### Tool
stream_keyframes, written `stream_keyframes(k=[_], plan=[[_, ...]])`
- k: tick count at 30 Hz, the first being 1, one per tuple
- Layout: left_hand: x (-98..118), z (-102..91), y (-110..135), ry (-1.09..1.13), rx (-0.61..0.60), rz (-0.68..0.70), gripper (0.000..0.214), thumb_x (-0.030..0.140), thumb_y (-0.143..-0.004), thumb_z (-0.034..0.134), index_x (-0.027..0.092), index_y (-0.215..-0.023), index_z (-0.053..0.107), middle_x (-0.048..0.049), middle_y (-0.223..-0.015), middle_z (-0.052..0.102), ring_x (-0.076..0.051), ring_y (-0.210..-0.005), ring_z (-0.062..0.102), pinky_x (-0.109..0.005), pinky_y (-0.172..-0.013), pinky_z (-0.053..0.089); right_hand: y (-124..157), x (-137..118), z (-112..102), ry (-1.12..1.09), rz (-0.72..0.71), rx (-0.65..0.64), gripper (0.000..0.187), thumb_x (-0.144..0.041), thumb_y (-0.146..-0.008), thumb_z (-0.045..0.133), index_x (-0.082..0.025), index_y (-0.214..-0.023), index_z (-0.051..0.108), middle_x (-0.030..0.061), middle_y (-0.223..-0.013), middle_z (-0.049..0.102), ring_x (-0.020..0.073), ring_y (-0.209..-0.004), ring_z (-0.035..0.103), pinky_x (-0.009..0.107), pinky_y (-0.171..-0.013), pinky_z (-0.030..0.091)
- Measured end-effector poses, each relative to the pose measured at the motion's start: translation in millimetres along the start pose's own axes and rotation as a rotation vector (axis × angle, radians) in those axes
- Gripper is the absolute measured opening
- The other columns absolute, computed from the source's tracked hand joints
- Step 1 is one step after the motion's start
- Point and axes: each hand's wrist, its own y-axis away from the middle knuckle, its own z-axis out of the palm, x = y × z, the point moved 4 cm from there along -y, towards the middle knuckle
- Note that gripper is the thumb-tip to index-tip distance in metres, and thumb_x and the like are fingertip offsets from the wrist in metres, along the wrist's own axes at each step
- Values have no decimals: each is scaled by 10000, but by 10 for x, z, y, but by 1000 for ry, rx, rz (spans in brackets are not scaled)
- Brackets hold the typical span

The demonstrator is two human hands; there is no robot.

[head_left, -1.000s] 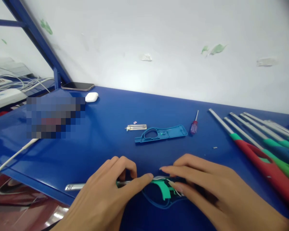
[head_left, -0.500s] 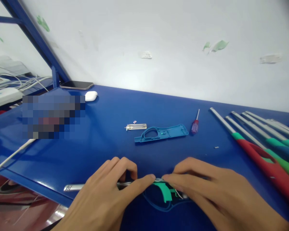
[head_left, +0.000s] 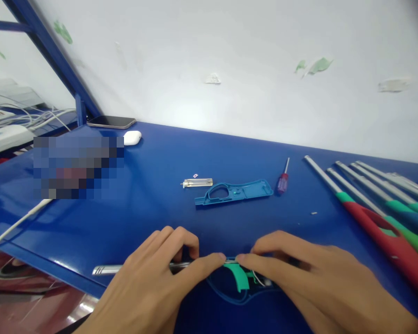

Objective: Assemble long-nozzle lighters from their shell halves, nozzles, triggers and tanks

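Note:
An opened long-nosed lighter lies at the bottom middle, its blue half-shell [head_left: 226, 299] exposing a green trigger [head_left: 241, 277] and a thin white wire [head_left: 257, 278]. Its silver metal tube [head_left: 107, 269] runs out to the left beneath my left hand [head_left: 156, 273]. That hand is closed around the tube, with the thumb pressing near the top of the trigger. From the other side my right hand [head_left: 299, 266] grips the body, its thumb tip close to the left thumb. Both hands hide much of the lighter's inside.
Beyond the hands lie a loose blue half-shell [head_left: 252, 189], a clear fuel tank [head_left: 199, 183] and a purple-handled screwdriver [head_left: 282, 183]. Several lighters, one with a red handle [head_left: 372, 225], line the right side. A phone [head_left: 112, 122] and a white case [head_left: 132, 138] are at the back left.
My right fingers have shifted slightly, and the thumb now presses down beside the top of the trigger. My left hand has stayed nearly still.

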Motion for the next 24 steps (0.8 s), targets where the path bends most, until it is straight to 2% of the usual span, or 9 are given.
stream_keyframes(k=[3,7,9,14,19,21,24], plan=[[-10,-11,-38,-5,-9,-5,781,15,-917,429,446,-1565,375,-51,-1229,579,-209,-1005,588,-320,-764,537,-9,-9,-10,26,-28,2,566,13,-785,386,-312,-1134,690,-55,-956,785,104,-553,715,226,-382,426],[-5,-100,-120,44,123,24,626,54,-941,407,389,-1451,546,-35,-1060,587,-156,-783,561,-277,-680,501,-47,-33,-35,54,-50,25,528,5,-828,361,-303,-1097,694,-69,-946,791,92,-596,743,227,-409,436],[0,-123,-125,57,161,41,586,73,-952,410,385,-1419,577,-29,-1035,596,-150,-757,554,-266,-671,498,-63,-46,-44,78,-55,35,517,7,-868,335,-294,-1066,706,-67,-922,792,88,-607,748,232,-416,432],[-5,-90,-59,38,89,-24,585,103,-954,476,409,-1447,546,-29,-1157,623,-174,-938,592,-272,-789,528,-78,-79,-54,109,-57,31,496,-54,-1001,279,-261,-986,729,-29,-883,800,98,-555,714,285,-373,369],[12,-68,-83,45,74,-15,581,70,-928,442,375,-1406,568,-47,-1128,591,-188,-889,579,-296,-737,518,-109,-94,-78,93,-85,37,544,-146,-1080,245,-222,-861,737,8,-840,807,99,-504,681,287,-357,365],[6,-72,-116,48,80,-8,582,59,-919,434,364,-1396,566,-52,-1120,578,-196,-891,576,-309,-742,515,-123,-88,-80,88,-85,34,546,-170,-1088,249,-222,-874,748,7,-848,811,102,-504,684,287,-352,373],[3,-108,-160,66,117,36,523,102,-924,452,334,-1376,573,-49,-1060,553,-174,-766,538,-311,-688,495,-123,-72,-80,73,-75,46,512,-165,-1083,277,-237,-919,757,-16,-853,813,104,-524,703,283,-355,405]])
